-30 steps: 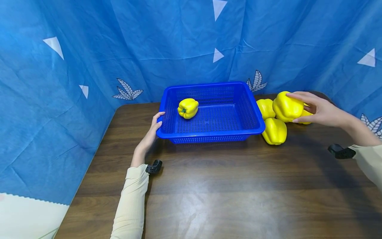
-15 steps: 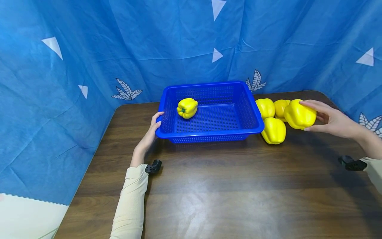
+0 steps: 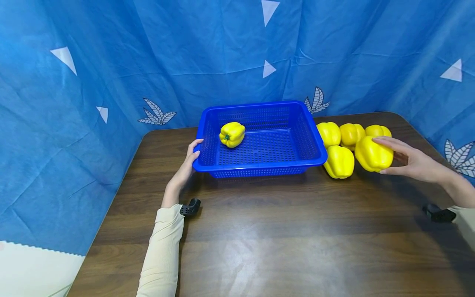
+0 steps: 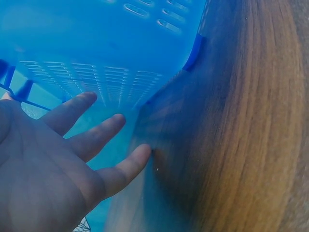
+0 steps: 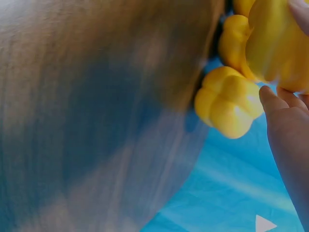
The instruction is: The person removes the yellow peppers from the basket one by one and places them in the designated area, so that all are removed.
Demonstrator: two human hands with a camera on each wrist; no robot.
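A blue plastic basket (image 3: 259, 167) stands at the far side of the table, with one yellow bell pepper (image 3: 232, 135) lying at the left inside it. My left hand (image 3: 184, 168) holds the basket's left rim, thumb and a finger lying over it. The left wrist view shows the other fingers (image 4: 130, 164) stretched out below the basket's side. To the right of the basket, my right hand (image 3: 417, 159) grips a yellow bell pepper (image 3: 374, 154) between thumb and fingers. Whether that pepper touches the table is hard to tell.
Several more yellow bell peppers (image 3: 339, 162) cluster between the basket and my right hand; one (image 5: 229, 101) lies near the fingertips in the right wrist view. A blue curtain (image 3: 230, 49) hangs behind the brown wooden table (image 3: 282, 231).
My right hand has carried its bell pepper right and toward the near side, uncovering the peppers at the back. The left hand and the basket stay in place.
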